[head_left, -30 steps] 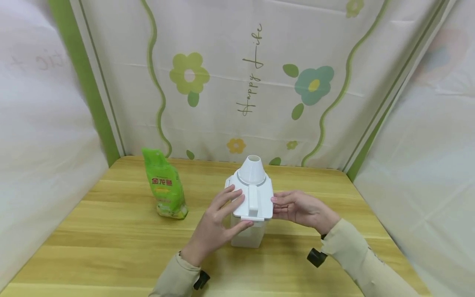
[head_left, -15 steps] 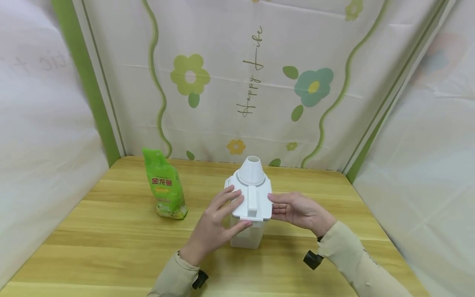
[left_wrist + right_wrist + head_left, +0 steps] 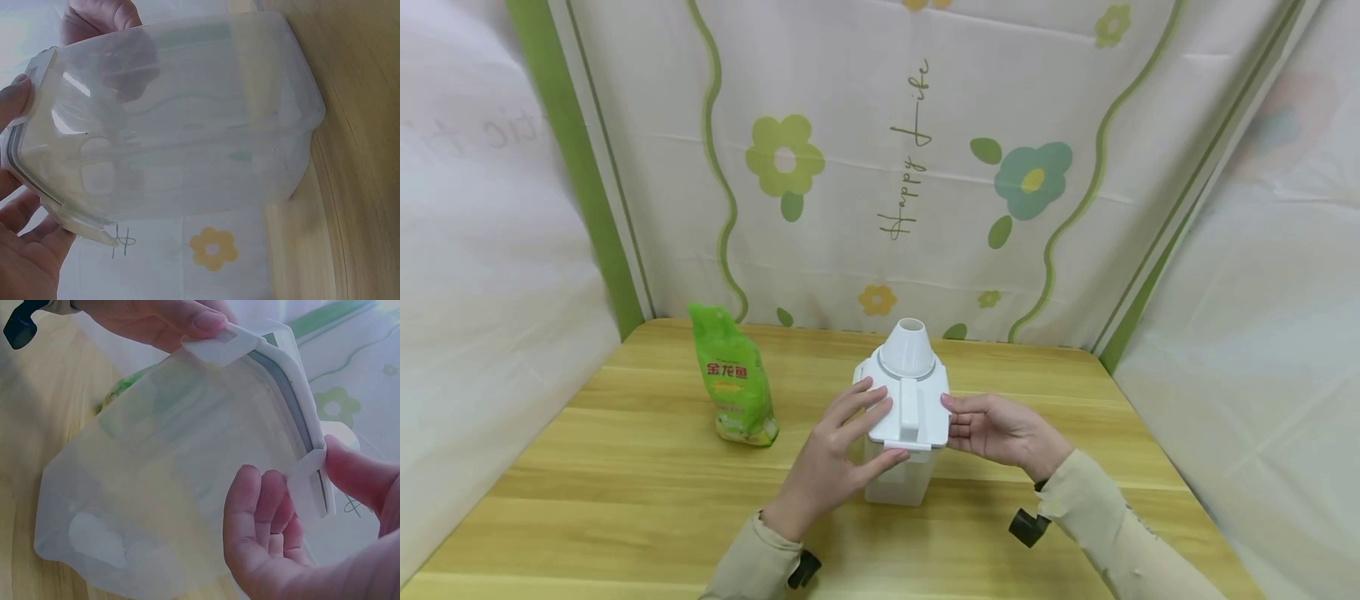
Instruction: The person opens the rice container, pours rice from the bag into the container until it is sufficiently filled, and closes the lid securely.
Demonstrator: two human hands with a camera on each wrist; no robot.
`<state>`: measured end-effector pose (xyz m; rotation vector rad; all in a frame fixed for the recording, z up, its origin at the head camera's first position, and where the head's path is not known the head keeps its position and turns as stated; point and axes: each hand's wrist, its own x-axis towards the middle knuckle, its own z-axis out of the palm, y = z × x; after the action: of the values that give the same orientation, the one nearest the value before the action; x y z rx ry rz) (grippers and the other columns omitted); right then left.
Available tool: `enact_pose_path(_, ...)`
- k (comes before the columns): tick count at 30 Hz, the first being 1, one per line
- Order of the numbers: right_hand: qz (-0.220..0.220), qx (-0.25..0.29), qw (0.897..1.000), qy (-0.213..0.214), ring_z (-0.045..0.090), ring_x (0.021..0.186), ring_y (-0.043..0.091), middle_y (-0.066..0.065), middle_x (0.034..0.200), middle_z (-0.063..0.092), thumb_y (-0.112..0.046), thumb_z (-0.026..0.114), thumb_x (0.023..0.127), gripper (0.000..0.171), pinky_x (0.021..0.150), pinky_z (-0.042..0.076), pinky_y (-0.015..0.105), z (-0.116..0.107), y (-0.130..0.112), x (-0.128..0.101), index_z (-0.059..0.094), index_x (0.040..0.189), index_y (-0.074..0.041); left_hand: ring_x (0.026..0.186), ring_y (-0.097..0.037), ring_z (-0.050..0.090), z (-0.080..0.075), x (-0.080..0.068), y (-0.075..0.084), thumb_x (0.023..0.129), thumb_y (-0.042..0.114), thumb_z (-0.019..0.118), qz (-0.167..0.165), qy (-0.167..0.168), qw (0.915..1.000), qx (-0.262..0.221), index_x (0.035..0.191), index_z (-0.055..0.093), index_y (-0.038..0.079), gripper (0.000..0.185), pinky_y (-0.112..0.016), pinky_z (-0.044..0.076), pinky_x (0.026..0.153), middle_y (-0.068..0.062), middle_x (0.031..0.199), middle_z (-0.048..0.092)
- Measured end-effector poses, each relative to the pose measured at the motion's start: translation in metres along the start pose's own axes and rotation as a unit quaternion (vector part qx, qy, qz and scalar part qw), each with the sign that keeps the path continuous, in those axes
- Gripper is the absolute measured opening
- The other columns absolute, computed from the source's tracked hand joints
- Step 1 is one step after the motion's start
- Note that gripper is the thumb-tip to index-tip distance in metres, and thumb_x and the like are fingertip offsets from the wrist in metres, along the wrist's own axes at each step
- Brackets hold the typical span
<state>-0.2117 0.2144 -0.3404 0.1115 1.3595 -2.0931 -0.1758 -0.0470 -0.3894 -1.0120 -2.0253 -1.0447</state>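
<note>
A clear plastic storage container [image 3: 895, 487] with a white lid [image 3: 932, 392] stands upright on the table; a cone-shaped spout tops the lid. My left hand [image 3: 831, 454] spans the lid's near left corner, its thumb on the front latch [image 3: 39, 81] and its fingers on the lid's top and left side. My right hand [image 3: 1003, 429] holds the lid's right edge, thumb against the rim and fingers curled by the side latch [image 3: 306, 487], which stands out from the wall. The container looks empty through its cloudy walls.
A green bag [image 3: 733, 383] with red lettering stands upright on the left of the wooden table [image 3: 625, 500]. Flower-printed cloth [image 3: 850, 167] hangs behind the table, and white sheets close in both sides.
The right hand has shifted slightly left along the lid's edge, and its thumb sits a bit closer in. The left hand, container and green bag hold nearly the same places.
</note>
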Motion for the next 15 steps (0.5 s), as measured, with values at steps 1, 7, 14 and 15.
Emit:
enact_pose_path(1,0.000,0.003,1.000,-0.001,0.062,0.097,0.025,0.013,0.101,0.066,-0.008,0.062,0.097,0.012,0.096,0.049,0.042,-0.0001,0.0005,0.0002,0.064,0.106,0.001,0.133,-0.034,0.042,-0.0002,-0.0001,0.0001,0.085,0.036,0.079,0.000,0.000,1.0000,0.000,0.129,0.063,0.002,0.058,-0.045,0.040,0.106,-0.012,0.135,0.055)
enact_pose_path(7,-0.006,0.018,1.000,-0.012,0.061,0.099,0.026,0.014,0.105,0.066,-0.008,0.062,0.097,0.012,0.097,0.048,0.041,-0.0010,0.0034,0.0020,0.063,0.106,0.000,0.133,-0.034,0.042,-0.0011,0.0004,0.0007,0.085,0.036,0.079,-0.001,0.000,1.0000,0.003,0.128,0.063,0.001,0.058,-0.044,0.039,0.106,-0.011,0.135,0.055)
enact_pose_path(14,-0.006,0.038,0.999,-0.023,0.060,0.107,0.028,0.017,0.113,0.064,-0.007,0.061,0.097,0.016,0.101,0.044,0.042,-0.0032,0.0063,0.0035,0.061,0.111,0.001,0.132,-0.035,0.043,-0.0015,0.0004,0.0025,0.084,0.035,0.080,-0.002,0.000,1.0000,0.007,0.127,0.064,0.001,0.057,-0.044,0.040,0.105,-0.012,0.134,0.056)
enact_pose_path(15,-0.006,0.040,0.999,-0.025,0.059,0.108,0.028,0.017,0.114,0.064,-0.007,0.061,0.097,0.016,0.102,0.044,0.042,-0.0037,0.0070,0.0036,0.061,0.112,0.001,0.132,-0.035,0.043,-0.0016,0.0001,0.0027,0.084,0.035,0.080,-0.002,0.001,1.0000,0.007,0.127,0.064,0.001,0.057,-0.044,0.040,0.105,-0.012,0.133,0.056)
